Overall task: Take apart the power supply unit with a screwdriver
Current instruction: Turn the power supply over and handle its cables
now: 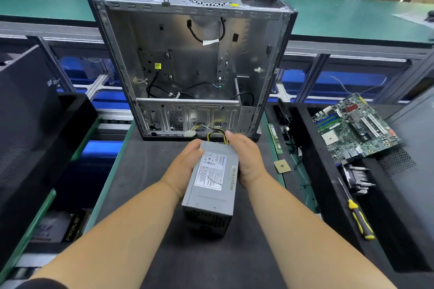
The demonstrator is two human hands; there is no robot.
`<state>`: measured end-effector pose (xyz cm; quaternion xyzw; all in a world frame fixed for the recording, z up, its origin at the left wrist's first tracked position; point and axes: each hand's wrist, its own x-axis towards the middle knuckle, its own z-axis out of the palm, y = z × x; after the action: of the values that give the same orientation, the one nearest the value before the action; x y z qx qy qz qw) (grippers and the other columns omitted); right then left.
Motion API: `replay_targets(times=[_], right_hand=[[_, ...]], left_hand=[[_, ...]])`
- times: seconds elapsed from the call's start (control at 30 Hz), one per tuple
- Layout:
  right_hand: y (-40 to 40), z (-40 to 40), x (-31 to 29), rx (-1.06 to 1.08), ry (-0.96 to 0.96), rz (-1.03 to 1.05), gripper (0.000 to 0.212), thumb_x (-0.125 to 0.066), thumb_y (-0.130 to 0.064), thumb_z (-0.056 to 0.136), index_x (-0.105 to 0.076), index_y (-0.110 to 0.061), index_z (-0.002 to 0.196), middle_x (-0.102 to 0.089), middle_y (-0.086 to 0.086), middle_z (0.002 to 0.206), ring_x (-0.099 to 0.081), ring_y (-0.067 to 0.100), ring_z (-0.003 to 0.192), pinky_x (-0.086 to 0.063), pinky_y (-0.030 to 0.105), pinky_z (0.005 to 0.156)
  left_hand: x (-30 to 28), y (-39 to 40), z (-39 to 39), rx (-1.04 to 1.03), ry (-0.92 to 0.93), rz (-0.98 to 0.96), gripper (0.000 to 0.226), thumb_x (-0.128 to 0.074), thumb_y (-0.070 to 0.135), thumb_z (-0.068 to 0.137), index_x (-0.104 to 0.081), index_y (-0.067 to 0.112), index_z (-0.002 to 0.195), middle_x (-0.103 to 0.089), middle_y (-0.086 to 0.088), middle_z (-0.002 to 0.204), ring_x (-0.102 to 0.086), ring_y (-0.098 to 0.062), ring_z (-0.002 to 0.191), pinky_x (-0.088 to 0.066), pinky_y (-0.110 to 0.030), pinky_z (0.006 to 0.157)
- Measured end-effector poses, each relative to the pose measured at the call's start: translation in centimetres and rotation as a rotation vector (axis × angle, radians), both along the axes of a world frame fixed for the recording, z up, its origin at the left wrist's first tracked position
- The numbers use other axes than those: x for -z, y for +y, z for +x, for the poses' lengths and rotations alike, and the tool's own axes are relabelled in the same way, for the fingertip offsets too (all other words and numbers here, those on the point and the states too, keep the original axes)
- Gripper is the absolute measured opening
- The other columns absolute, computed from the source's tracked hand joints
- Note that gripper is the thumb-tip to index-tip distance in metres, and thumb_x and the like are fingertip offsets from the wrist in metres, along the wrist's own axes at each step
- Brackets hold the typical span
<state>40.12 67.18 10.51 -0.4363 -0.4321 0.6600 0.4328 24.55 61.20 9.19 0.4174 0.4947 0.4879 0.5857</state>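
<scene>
A grey metal power supply unit (pixel 211 185) with a white label on top lies lengthwise on the dark mat, its vented end toward me. My left hand (pixel 185 166) grips its left side and my right hand (pixel 246 159) grips its right side near the far end. Yellow and black cables (pixel 216 135) run from its far end toward the open case. The screwdriver (pixel 357 213), yellow and black handled, lies on the black tray at the right, away from both hands.
An open, gutted computer case (pixel 187 61) stands just beyond the unit. A green motherboard (pixel 354 129), a heatsink (pixel 357 178), a CPU chip (pixel 281 166) and RAM sticks (pixel 276 138) lie to the right. Black case panels (pixel 35 124) sit at the left.
</scene>
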Motion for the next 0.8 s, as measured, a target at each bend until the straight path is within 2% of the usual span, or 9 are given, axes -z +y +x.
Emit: replay_targets(times=[0.17, 0.33, 0.5, 0.63, 0.7, 0.77, 0.8], right_hand=[[-0.2, -0.3, 0.0, 0.101, 0.011, -0.035, 0.028, -0.073, -0.029, 0.074, -0.048, -0.018, 0.067, -0.049, 0.009, 0.068, -0.049, 0.025, 0.071, -0.039, 0.036, 0.067], [-0.4, -0.4, -0.1, 0.142, 0.013, -0.062, 0.028, -0.070, -0.029, 0.071, -0.047, -0.024, 0.055, -0.047, 0.001, 0.059, -0.048, 0.018, 0.057, -0.038, 0.030, 0.058], [-0.4, -0.2, -0.3, 0.139, -0.023, -0.089, 0.030, -0.070, -0.033, 0.071, -0.047, -0.026, 0.054, -0.047, -0.001, 0.058, -0.047, 0.019, 0.058, -0.037, 0.032, 0.062], [-0.7, 1.0, -0.6, 0.009, -0.142, 0.052, 0.030, -0.061, -0.048, 0.078, -0.053, -0.019, 0.076, -0.052, -0.002, 0.076, -0.047, 0.022, 0.078, -0.040, 0.038, 0.078], [-1.3, 1.4, -1.1, -0.077, -0.259, 0.128, 0.037, -0.058, -0.048, 0.079, -0.060, -0.016, 0.098, -0.059, -0.004, 0.093, -0.054, 0.015, 0.093, -0.045, 0.029, 0.090], [-2.3, 1.5, -1.8, -0.241, -0.349, 0.194, 0.058, -0.065, -0.044, 0.076, -0.051, -0.020, 0.127, -0.055, -0.004, 0.117, -0.051, 0.012, 0.112, -0.042, 0.016, 0.094], [-2.8, 1.5, -2.0, -0.357, -0.412, 0.227, 0.078, -0.071, -0.043, 0.073, -0.039, -0.024, 0.141, -0.047, -0.002, 0.131, -0.045, 0.010, 0.124, -0.037, 0.016, 0.101]], left_hand=[[0.0, 0.0, -0.1, -0.003, 0.001, 0.011, 0.023, -0.055, 0.041, 0.083, -0.061, 0.021, 0.094, -0.064, -0.005, 0.083, -0.060, -0.022, 0.076, -0.042, -0.041, 0.074], [-0.4, -0.3, 0.1, -0.013, -0.001, 0.023, 0.019, -0.052, 0.035, 0.084, -0.062, 0.020, 0.091, -0.063, -0.004, 0.080, -0.060, -0.020, 0.073, -0.043, -0.036, 0.070], [-0.9, -0.4, 0.1, 0.004, -0.014, -0.004, 0.023, -0.055, 0.040, 0.078, -0.061, 0.021, 0.089, -0.061, -0.007, 0.082, -0.058, -0.023, 0.077, -0.040, -0.040, 0.075], [-1.5, -0.4, -1.0, 0.043, 0.055, -0.052, 0.039, -0.056, 0.046, 0.075, -0.064, 0.020, 0.103, -0.068, -0.012, 0.098, -0.064, -0.026, 0.090, -0.046, -0.045, 0.085], [-1.7, -0.5, -2.7, -0.019, 0.055, -0.080, 0.030, -0.054, 0.041, 0.082, -0.069, 0.028, 0.104, -0.072, -0.007, 0.105, -0.067, -0.024, 0.095, -0.047, -0.042, 0.089], [-1.5, -0.7, -4.9, -0.094, 0.032, -0.123, 0.026, -0.047, 0.030, 0.096, -0.068, 0.029, 0.111, -0.074, -0.001, 0.104, -0.069, -0.019, 0.093, -0.050, -0.035, 0.085], [-1.4, -1.0, -6.0, -0.118, 0.039, -0.148, 0.028, -0.042, 0.025, 0.100, -0.067, 0.028, 0.114, -0.074, -0.001, 0.105, -0.069, -0.018, 0.092, -0.051, -0.032, 0.082]])
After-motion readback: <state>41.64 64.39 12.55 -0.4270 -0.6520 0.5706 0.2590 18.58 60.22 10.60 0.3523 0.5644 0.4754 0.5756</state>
